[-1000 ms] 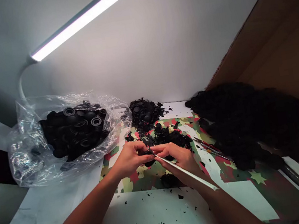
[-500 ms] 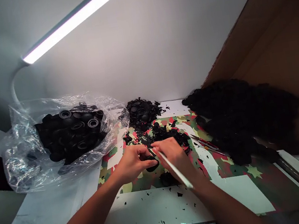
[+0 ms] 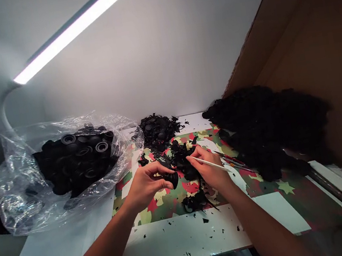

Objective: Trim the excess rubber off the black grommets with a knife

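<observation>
In the middle, my left hand [image 3: 144, 188] pinches a round black ribbed part [image 3: 175, 181], rubber-looking, between thumb and fingers. To its right, my right hand [image 3: 212, 171] is closed round a slim white pen-like tool [image 3: 213, 164]; its working tip cannot be made out. The two hands are apart, above a camouflage-patterned sheet [image 3: 157, 203]. Just beyond them lies a heap of black scraps [image 3: 180, 154]. A smaller clump of black trimmings [image 3: 195, 202] lies closer to me.
At left, a clear plastic bag [image 3: 16, 200] holds many black ringed parts [image 3: 85, 152]. A big black pile [image 3: 265, 130] fills the right side beside a cardboard wall [image 3: 321, 35]. Thin metal tools [image 3: 236, 163] lie near that pile. Behind sits another scrap heap [image 3: 158, 128], under a lamp [image 3: 78, 32].
My hands have moved apart; the right one, with the white tool, has gone right. The ribbed part is turned on its side in my left hand. The view has shifted slightly.
</observation>
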`<action>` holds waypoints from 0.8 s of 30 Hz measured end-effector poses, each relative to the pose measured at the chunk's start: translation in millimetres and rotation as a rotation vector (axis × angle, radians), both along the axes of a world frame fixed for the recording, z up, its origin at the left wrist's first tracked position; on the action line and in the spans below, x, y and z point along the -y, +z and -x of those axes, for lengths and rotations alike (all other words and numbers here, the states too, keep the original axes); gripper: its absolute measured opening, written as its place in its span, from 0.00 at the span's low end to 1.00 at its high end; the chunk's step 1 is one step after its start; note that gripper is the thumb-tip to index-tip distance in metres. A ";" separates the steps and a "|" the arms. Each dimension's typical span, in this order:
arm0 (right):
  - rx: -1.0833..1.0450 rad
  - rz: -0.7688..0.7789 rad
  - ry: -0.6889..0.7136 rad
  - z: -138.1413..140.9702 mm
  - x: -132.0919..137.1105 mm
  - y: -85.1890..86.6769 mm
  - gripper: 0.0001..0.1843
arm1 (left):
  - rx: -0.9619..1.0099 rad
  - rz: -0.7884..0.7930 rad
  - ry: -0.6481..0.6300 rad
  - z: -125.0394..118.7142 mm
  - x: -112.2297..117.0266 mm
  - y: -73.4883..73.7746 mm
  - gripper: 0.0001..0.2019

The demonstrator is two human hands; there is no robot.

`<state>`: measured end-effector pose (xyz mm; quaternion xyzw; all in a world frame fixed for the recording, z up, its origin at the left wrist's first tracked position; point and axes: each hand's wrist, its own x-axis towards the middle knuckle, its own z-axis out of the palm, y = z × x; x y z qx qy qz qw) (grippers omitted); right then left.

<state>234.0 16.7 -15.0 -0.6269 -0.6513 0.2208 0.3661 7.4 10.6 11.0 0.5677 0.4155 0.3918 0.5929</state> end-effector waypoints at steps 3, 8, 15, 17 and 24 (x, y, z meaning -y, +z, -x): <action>-0.006 -0.014 -0.004 1.9 3.0 2.5 0.15 | 0.032 0.004 -0.021 2.0 -1.2 -5.5 0.12; -0.030 -0.012 0.011 3.5 3.4 1.8 0.15 | 0.049 0.006 -0.049 4.7 -3.2 -7.2 0.14; -0.381 0.045 0.169 7.2 3.8 3.1 0.15 | -0.180 -0.350 0.049 1.8 0.1 0.9 0.12; -0.613 0.213 0.317 11.7 8.1 6.4 0.17 | -0.284 -0.452 0.123 0.8 -0.7 -2.5 0.11; -0.855 0.444 0.316 26.6 19.7 11.9 0.19 | -0.271 -0.450 0.144 -5.3 -3.1 -10.1 0.11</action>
